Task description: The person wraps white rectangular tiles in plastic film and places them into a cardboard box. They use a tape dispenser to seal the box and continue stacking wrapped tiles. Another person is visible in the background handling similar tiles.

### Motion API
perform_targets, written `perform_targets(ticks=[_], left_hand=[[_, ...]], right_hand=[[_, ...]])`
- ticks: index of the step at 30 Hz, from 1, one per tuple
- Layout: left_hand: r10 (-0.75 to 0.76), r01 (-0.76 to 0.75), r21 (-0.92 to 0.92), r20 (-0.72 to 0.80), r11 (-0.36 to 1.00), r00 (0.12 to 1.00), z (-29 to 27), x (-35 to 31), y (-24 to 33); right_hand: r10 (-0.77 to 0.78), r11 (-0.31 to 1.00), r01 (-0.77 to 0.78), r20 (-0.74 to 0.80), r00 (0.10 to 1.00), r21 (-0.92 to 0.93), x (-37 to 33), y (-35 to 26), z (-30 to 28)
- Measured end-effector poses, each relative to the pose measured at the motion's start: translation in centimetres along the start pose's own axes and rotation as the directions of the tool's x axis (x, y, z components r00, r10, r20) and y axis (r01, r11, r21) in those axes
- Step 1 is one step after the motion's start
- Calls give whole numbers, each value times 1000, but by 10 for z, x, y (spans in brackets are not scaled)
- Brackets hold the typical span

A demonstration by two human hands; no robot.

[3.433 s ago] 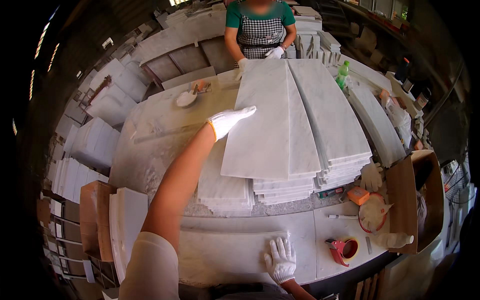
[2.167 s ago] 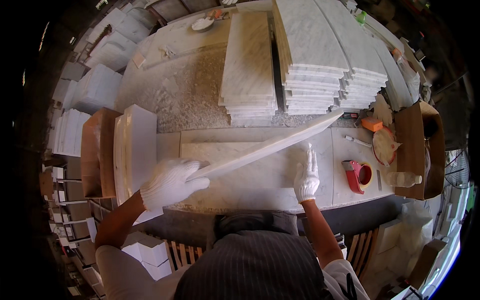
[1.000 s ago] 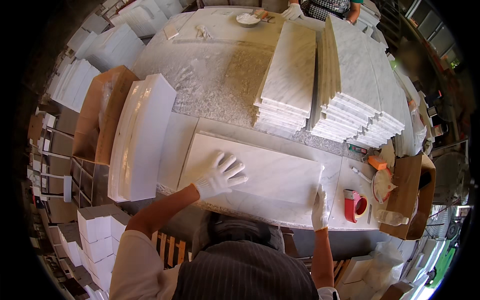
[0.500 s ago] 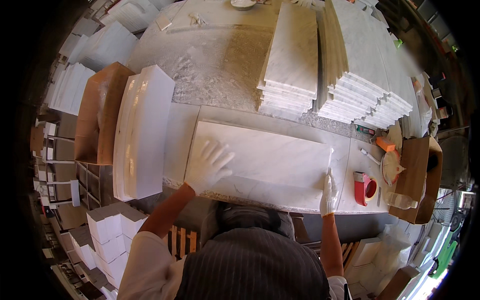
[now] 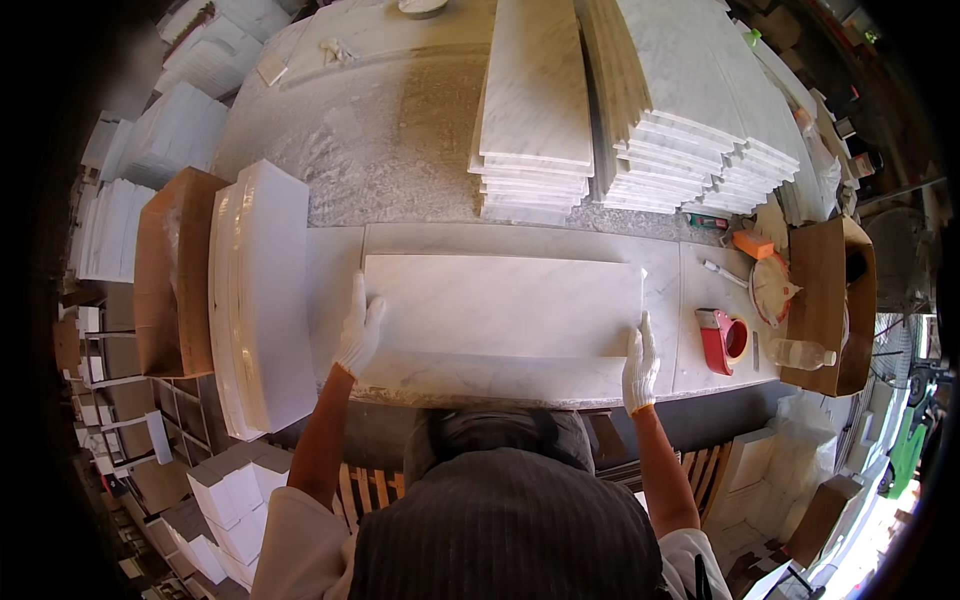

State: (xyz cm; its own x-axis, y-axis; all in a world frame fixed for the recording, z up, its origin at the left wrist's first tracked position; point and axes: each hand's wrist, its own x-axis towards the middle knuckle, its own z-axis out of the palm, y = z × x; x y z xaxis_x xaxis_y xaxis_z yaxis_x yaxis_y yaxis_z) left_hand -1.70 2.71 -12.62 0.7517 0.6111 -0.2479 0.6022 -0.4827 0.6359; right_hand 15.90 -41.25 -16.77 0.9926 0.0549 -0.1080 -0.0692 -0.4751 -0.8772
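Note:
A long white marble tile with faint grey veins lies flat on the pale stone worktop in front of me. My left hand, in a white knit glove, is at its left end, fingers stretched out along the short edge and thumb apart toward the top face. At the opposite end my right hand, gloved the same way, rests flat against the short edge near the front corner, fingers straight. Neither hand is wrapped round the tile. Whether a second tile lies under this one I cannot tell.
Stacks of marble tiles stand beyond the worktop. On the left are white foam slabs and a cardboard box. To the right lie a red tape dispenser, an orange block, a clear bottle and another cardboard box.
My left hand has moved from over the tile's top face to its left edge. The tile now sits straighter to the worktop's front edge. The right hand stays at the right end.

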Motion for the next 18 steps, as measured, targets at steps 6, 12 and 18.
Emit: perform_targets(ticks=[6,12,18], left_hand=[[3,-9,98,57,995,998,3,15,-25],[85,-96,65,157,993,984,-5,22,-10],[173,-174,367,34,914,984,-4,6,66]], right_hand=[[26,1000,-27,-105,994,-2,-2,2,6],[13,1000,-17,-153,988,-22,-2,-5,7],[76,987,-112,-270,960,-119,-57,-15,-15]])
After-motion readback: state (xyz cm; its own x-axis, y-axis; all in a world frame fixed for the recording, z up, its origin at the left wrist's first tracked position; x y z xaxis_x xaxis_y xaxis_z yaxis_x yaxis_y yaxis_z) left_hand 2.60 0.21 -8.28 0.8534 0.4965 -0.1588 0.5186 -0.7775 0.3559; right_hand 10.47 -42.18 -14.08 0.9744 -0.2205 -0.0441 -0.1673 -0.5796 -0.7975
